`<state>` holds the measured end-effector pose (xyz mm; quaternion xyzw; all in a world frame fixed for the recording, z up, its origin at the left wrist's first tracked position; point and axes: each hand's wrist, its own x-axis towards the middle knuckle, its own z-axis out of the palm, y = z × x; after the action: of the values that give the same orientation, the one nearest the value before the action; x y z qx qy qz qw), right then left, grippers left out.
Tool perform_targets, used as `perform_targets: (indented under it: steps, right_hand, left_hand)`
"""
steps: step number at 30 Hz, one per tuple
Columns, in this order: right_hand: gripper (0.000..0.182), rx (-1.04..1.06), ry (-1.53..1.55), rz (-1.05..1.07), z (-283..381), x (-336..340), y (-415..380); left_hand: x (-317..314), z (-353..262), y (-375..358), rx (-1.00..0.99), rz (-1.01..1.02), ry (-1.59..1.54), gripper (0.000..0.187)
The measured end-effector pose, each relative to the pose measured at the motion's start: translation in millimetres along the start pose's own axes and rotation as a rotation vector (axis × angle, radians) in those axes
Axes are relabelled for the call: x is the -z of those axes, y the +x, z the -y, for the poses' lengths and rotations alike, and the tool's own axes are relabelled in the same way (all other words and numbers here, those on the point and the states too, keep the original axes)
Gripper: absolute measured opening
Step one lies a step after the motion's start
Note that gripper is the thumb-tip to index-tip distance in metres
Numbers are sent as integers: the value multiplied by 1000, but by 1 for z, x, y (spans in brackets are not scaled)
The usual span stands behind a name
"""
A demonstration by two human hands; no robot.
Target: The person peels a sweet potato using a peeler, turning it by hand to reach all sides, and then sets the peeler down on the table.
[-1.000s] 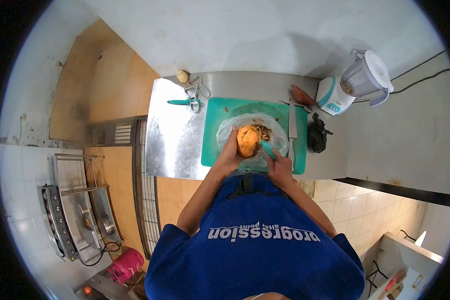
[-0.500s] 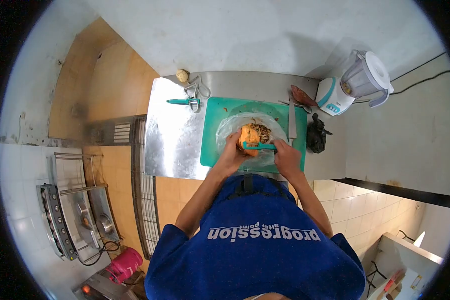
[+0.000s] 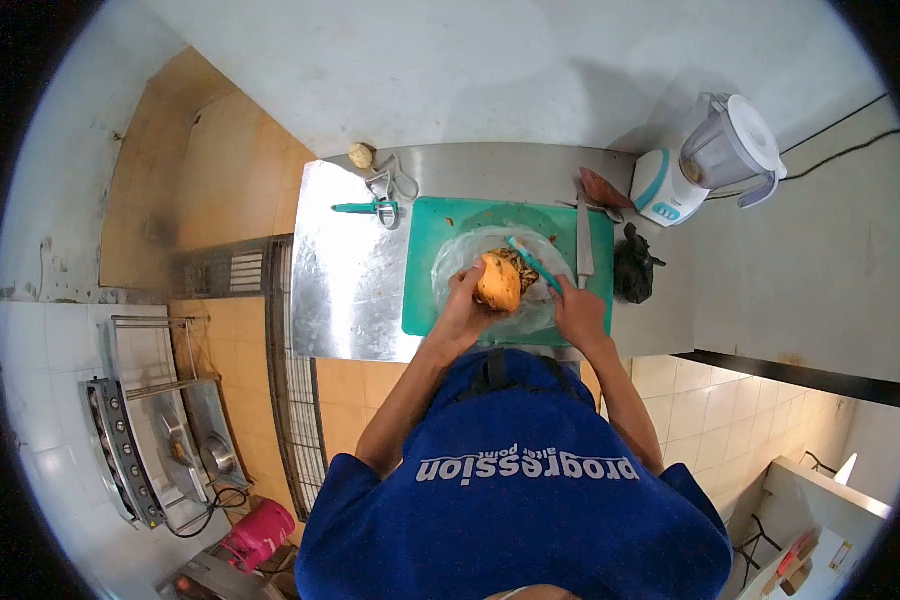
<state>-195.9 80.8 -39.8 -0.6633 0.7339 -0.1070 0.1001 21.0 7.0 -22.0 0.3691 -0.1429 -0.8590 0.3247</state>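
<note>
Down at the near edge of the desk (image 3: pixel 340 260), looking at a blue shirt (image 3: pixel 510 530) with white lettering across it, upside down from this angle. Just past that, seeing an orange, mostly peeled vegetable (image 3: pixel 498 284) gripped by its left side in the left hand (image 3: pixel 460 305). Also seeing a teal peeler (image 3: pixel 535 262) held in the right hand (image 3: pixel 578 310), pointing up and left beside the vegetable. Can't tell whether touching the flesh or just clear of it. All happening over a crumpled clear plastic bag (image 3: pixel 455 255) with a little heap of dark peelings (image 3: pixel 527 276), spread on a green cutting board (image 3: pixel 430 220). Can spot a knife (image 3: pixel 584 245) lying along the right part of the board too, and a bunched-up black bag (image 3: pixel 635 265) just off its right edge. Further back, got a second peeler (image 3: pixel 360 208) with a teal handle left of the board, plus a small pale lump (image 3: pixel 361 155) near the back left corner. Over to the right, a reddish-brown tuber (image 3: pixel 603 188) near a white-and-teal blender (image 3: pixel 670 190). Behind all that, a pale wall (image 3: pixel 450 70) with a soft shadow.
</note>
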Motion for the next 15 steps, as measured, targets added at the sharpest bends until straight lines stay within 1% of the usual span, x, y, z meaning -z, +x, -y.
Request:
perform_targets:
  steps: [1, 3, 4, 6, 7, 9, 10, 12, 13, 15]
  right_hand:
    - [28, 2, -3, -3, 2, 3, 0]
    - [32, -102, 372, -116, 12, 10, -11]
    - [32, -103, 377, -110, 16, 11, -20]
    - [37, 253, 165, -30, 19, 15, -30]
    - [37, 248, 159, -34, 14, 11, -28]
    - [42, -22, 235, -8, 9, 3, -24]
    - [42, -16, 235, -5, 10, 7, -24]
    - [45, -98, 634, 24, 17, 13, -35]
    - [45, -101, 635, 23, 20, 12, -37]
    - [47, 38, 263, 47, 24, 9, -38]
  left_hand:
    - [-2, -1, 1, -3, 3, -1, 53]
    - [-1, 1, -3, -29, -74, 20, 51]
    - [2, 2, -5, -27, -81, 21, 51]
    - [2, -2, -3, -36, -12, 29, 52]
    - [0, -2, -2, -34, -4, 30, 52]
    - [-3, 0, -6, -42, -37, 3, 53]
    - [-4, -3, -6, -47, -41, -2, 53]
    - [-2, -5, -9, -20, 106, -66, 56]
    - [-1, -6, -10, -18, 106, -64, 56]
    - [-3, -8, -9, 14, 115, -130, 59]
